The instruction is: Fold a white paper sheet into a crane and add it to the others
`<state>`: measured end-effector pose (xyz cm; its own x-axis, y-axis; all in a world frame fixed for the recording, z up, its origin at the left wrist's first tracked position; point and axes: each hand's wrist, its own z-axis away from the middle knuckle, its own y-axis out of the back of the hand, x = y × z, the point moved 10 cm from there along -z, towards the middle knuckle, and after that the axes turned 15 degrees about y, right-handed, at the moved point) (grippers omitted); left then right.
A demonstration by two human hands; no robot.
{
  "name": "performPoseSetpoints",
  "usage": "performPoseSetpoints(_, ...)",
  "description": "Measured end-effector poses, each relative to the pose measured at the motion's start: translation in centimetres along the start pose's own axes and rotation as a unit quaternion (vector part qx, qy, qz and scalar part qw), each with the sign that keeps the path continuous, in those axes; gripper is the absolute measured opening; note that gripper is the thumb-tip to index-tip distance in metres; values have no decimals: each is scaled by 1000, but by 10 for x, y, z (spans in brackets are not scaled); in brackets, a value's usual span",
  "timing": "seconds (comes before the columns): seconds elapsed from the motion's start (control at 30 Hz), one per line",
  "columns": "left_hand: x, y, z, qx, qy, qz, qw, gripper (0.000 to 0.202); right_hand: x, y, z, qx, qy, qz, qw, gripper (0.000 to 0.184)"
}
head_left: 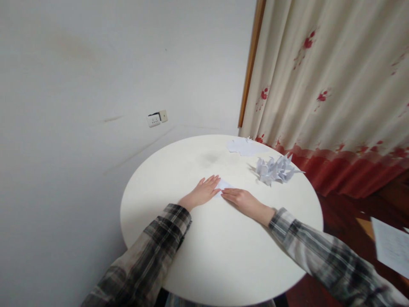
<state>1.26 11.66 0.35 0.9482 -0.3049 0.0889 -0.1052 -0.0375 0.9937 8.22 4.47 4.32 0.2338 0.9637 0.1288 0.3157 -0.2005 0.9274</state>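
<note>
Left hand: down flat on the job, palm low, fingers stretched out and lying close together, thumb angled across toward the other side; curled around nothing, simply covering the left part of the sheet.
Right hand: in from the opposite side, fingers bunched and pointing left, tips right at the sheet's near right edge; cannot tell whether pinching it or only pressing.
Small angular piece of white paper: there between both hands, flat near the middle of the desk, partly hidden under the fingers.
Round white smooth-topped desk: filling the centre of the view, with a faint greyish smudge beyond the fingers.
Heap of spiky folded white paper shapes: piled up over on the right, well apart from the working sheet, points sticking out every way.
Flat white irregular paper: lying at the far edge, just behind that heap.
Black, grey and white plaid sleeves: reaching in from both lower corners, cuffs at the wrists.
Cream curtain with red flowers and a red lower band: hanging in folds behind, to the right.
White wall socket: up on the pale wall, left of centre.
</note>
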Motion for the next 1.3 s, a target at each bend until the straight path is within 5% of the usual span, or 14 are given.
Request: performPoseSetpoints(1.3, 5, -11, 1, 2, -31, 0, 1000, 53, -1, -12, 2, -28, 33, 24, 999, 30)
